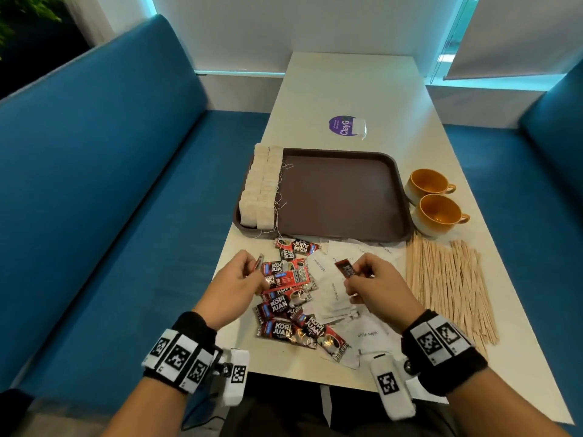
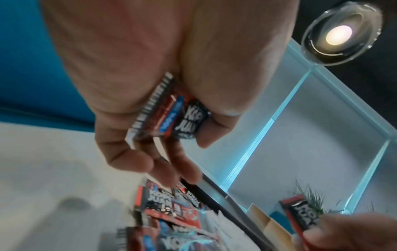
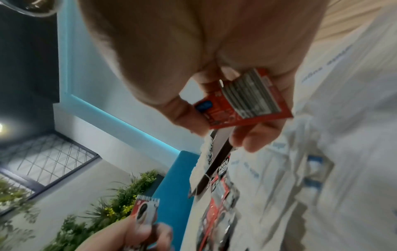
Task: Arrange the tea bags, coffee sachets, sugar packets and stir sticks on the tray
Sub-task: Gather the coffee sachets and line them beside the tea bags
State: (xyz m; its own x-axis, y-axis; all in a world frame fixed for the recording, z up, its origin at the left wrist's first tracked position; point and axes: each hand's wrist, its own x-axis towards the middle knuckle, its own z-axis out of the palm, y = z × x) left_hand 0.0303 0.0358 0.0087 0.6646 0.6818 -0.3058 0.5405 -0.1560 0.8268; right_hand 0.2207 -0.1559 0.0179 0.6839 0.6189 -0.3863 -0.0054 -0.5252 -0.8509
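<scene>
A brown tray [image 1: 340,197] lies mid-table with two rows of tea bags [image 1: 260,187] along its left side. In front of it sits a heap of red coffee sachets [image 1: 287,307], white sugar packets [image 1: 334,291] and, to the right, wooden stir sticks [image 1: 448,285]. My left hand [image 1: 249,272] hovers over the heap's left edge and pinches a coffee sachet [image 2: 171,110] between thumb and fingers. My right hand [image 1: 359,275] is raised above the sugar packets and pinches another coffee sachet [image 3: 244,100], also seen as coffee sachet [image 1: 345,268].
Two orange cups [image 1: 432,197] stand right of the tray. A purple round sticker [image 1: 342,126] and one tea bag [image 1: 359,126] lie beyond it. Blue benches [image 1: 110,184] flank the white table [image 1: 347,86]; its near edge is close to my wrists.
</scene>
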